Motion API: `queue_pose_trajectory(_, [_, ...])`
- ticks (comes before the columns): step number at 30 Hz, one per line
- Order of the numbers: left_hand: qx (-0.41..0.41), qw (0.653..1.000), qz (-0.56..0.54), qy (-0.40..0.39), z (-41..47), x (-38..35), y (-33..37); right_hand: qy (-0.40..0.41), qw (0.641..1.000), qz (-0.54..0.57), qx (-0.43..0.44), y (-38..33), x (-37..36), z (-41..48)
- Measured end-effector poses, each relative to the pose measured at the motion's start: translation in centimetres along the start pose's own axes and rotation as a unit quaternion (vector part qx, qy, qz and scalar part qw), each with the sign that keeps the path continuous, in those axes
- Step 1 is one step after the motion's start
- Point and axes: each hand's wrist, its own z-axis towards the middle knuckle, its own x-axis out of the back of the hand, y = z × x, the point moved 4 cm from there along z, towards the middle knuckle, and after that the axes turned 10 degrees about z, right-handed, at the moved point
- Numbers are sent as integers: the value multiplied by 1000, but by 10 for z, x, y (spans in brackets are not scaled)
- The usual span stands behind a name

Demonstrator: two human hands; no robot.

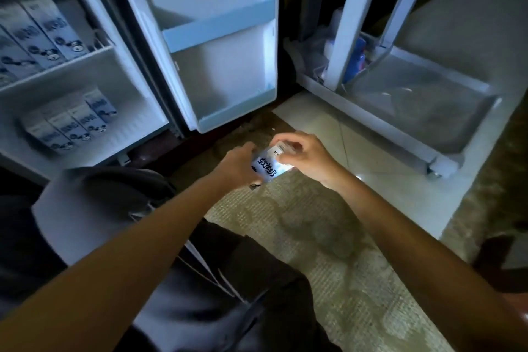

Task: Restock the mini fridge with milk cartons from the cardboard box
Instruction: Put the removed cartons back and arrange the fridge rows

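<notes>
Forearms reach forward from the bottom edge. Left hand [238, 164] and right hand [304, 156] both grip one milk carton [267, 166], fingers closed around its ends, just in front of the mini fridge [123, 71]. Fridge door [217, 46] stands open; milk cartons [37, 34] fill the upper shelf, more cartons [71, 123] below. White cart [400, 88] stands right of the fridge.

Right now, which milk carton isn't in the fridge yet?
The carton held between the left hand and right hand, in front of the open door. All the others sit on the fridge shelves.
</notes>
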Motion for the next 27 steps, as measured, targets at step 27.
queue_pose_trajectory(27, [234,908,-189,291,-24,161,-266,-121,992,-28,-8,-143,-269,183])
